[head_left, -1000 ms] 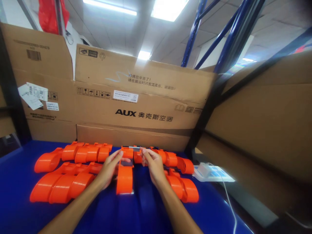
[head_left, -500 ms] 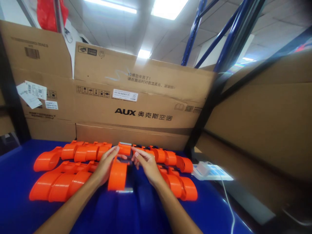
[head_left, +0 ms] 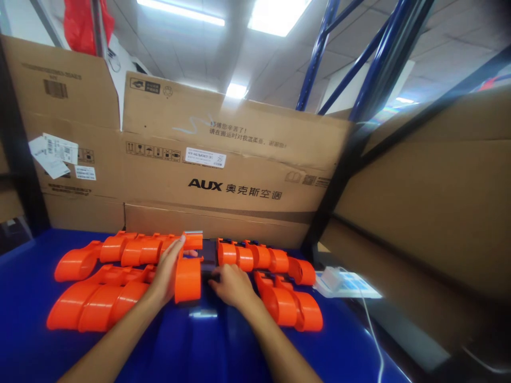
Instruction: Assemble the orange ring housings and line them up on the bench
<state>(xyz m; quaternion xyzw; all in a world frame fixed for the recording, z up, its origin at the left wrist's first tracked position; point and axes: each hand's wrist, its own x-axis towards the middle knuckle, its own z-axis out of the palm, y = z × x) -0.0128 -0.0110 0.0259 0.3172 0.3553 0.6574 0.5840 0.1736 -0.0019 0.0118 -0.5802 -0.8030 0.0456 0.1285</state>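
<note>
My left hand [head_left: 164, 275] grips an orange plastic housing [head_left: 188, 272] and holds it upright on the blue table [head_left: 223, 346], beside the left rows. My right hand [head_left: 229, 286] rests on the table, fingers curled on a small dark part [head_left: 208, 259] next to that housing. A metal strip shows at the housing's top edge [head_left: 193, 233]. Several more orange housings lie in rows to the left [head_left: 99, 298] and to the right [head_left: 287, 303].
Large cardboard boxes [head_left: 223, 165] stand along the back of the table, and more cardboard [head_left: 431, 213] lines the right side. A white charger with a cable lies on a pale card [head_left: 343, 282] at the right edge. Blue rack posts [head_left: 319, 53] rise behind.
The held orange housing has moved left, toward the left rows. My right hand has left its top end and dropped to the table beside it.
</note>
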